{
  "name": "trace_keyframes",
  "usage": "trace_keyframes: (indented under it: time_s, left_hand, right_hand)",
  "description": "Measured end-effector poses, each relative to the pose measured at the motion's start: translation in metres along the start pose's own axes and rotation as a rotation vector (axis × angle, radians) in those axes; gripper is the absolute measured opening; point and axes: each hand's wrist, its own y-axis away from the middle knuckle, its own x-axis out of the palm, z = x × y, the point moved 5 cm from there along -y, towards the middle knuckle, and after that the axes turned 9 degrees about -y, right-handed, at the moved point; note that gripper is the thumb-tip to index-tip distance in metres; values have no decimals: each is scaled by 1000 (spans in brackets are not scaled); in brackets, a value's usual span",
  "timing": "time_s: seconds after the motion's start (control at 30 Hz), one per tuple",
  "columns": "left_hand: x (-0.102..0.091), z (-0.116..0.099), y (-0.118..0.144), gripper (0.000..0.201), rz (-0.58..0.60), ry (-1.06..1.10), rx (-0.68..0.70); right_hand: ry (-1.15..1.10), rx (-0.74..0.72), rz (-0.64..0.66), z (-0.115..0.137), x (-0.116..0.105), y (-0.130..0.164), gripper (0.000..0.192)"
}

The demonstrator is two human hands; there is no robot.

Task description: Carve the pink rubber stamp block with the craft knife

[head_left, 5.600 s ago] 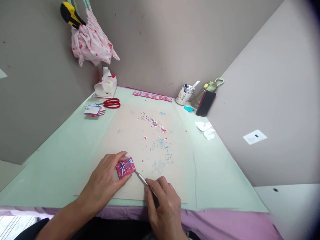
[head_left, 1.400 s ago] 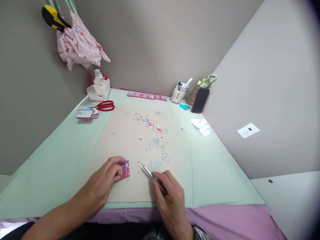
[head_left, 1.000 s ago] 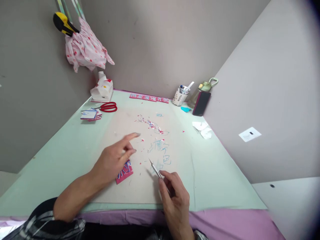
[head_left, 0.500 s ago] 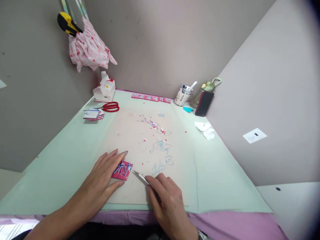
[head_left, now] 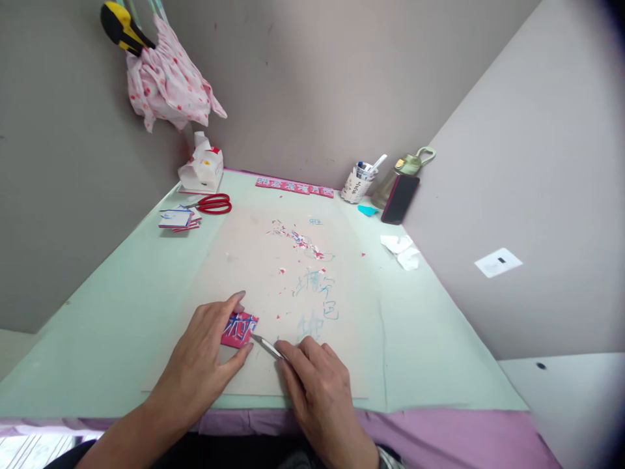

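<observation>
A small red square block (head_left: 238, 332) with a blue and white carved character lies on the beige board (head_left: 263, 381). My left hand (head_left: 205, 342) grips the block by its edges, thumb at the near side and fingers at the far side, covering its left part. In my right hand (head_left: 317, 384) is a craft knife (head_left: 267, 347), held like a pen. Its blade tip touches or nearly touches the block's right edge. Red, white and blue shavings (head_left: 300, 241) are scattered farther up the board.
Red-handled scissors (head_left: 215, 204) and stacked square pieces (head_left: 176, 218) lie at the left, near a tissue box (head_left: 202, 170). Carved red blocks (head_left: 293, 187) line the back. A pen cup (head_left: 357, 182), bottle (head_left: 385, 189), phone (head_left: 400, 199) and crumpled tissue (head_left: 400, 251) are at the right.
The knife tip has moved left from beside the block to its right edge, my right hand shifting left with it. My left thumb and fingers have adjusted around the block.
</observation>
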Motion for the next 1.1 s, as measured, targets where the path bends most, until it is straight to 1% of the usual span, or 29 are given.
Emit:
trace_keyframes:
  time_s: [0.17,0.27,0.37,0.6,0.7,0.93,1.1]
  left_hand:
    - [1,3,2,63,12,35,-21]
    - [2,5,2,64,35,56,-50]
    - [2,6,3,62,37,72,-61]
    - [-1,4,2,60,-14,59,7]
    - [-1,3,1,59,-19,50,32]
    - [-1,3,1,58,-7,63,10]
    - [-2,3,1,57,-11,62,19]
  right_hand:
    - [62,-20,4,1,3,-1,28]
    - [81,13,14,1,7,0,30]
    - [105,33,-5,3,9,1,31]
    - [138,13,-96,9,10,3,35]
    - [126,18,-96,11,11,3,38]
    - [144,24,-104,11,13,6,42]
    - [143,33,-105,13,15,5,43]
